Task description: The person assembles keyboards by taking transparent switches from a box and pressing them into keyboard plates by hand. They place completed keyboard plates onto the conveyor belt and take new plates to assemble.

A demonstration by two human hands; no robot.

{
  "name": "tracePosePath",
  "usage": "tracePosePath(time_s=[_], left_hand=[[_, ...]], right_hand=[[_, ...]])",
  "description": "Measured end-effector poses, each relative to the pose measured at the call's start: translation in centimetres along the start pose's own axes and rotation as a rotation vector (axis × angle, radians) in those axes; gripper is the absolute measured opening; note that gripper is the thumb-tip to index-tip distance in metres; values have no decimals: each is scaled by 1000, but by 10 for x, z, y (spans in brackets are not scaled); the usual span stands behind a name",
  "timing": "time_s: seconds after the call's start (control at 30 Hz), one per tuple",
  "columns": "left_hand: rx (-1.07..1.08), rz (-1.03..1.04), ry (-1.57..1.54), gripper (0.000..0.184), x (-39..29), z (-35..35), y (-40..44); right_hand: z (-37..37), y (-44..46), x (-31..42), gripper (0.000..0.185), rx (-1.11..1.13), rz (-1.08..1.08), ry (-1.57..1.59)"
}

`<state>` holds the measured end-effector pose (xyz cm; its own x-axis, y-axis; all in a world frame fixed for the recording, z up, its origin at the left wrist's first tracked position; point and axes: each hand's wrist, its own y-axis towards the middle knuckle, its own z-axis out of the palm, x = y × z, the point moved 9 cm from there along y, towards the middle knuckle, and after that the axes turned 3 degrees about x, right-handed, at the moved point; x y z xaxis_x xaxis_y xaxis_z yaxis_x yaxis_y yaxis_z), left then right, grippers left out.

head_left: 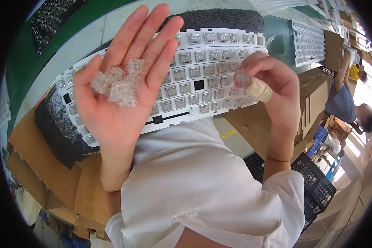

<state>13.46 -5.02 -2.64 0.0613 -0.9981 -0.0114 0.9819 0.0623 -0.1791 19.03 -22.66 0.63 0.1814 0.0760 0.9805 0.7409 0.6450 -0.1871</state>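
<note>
My left hand (120, 120) is palm up with its fingers stretched out. Several clear plastic key switches (124, 91) lie loose in its palm. Between thumb and fingertips, my right hand (279, 87) pinches one clear key switch (242, 77); a beige finger cot (259, 90) covers its thumb tip. Behind both hands is a white keyboard plate (190, 58), set with rows of clear switches. It has a few dark square openings, one of them the black opening (199, 84) near the middle. My left hand hides part of the plate.
Black foam (223, 20) lies under the plate. A dark board (49, 25) is at the upper left, and another switch-filled plate (308, 41) at the upper right. Cardboard (49, 157) stands at the left, a black crate (314, 182) at lower right. Other people (343, 99) are at far right.
</note>
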Motion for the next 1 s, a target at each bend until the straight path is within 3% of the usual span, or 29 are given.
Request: tracePosePath(time_s=[0.1,0.2,0.4,0.67,0.7,0.83,0.9,1.0], left_hand=[[-5,3,-11,65,0,0,0],[-1,-1,3,65,-1,0,-1],[11,-13,-2,65,0,1,0],[38,-48,43,66,2,1,-1],[134,-23,-4,66,2,4,-2],[543,-122,-461,67,13,-3,8],[541,-116,-446,67,13,-2,6],[317,44,-42,67,7,3,-2]], right_hand=[[-14,-10,19,19,-184,56,-645],[-4,-11,31,19,-103,61,-1022],[19,-13,35,31,56,-263,-1241],[34,-16,37,32,213,-422,-1355],[35,-16,38,32,248,-426,-1359],[33,-7,34,30,346,-334,-1362],[29,3,31,29,387,-228,-1349],[22,31,32,26,324,16,-1384]])
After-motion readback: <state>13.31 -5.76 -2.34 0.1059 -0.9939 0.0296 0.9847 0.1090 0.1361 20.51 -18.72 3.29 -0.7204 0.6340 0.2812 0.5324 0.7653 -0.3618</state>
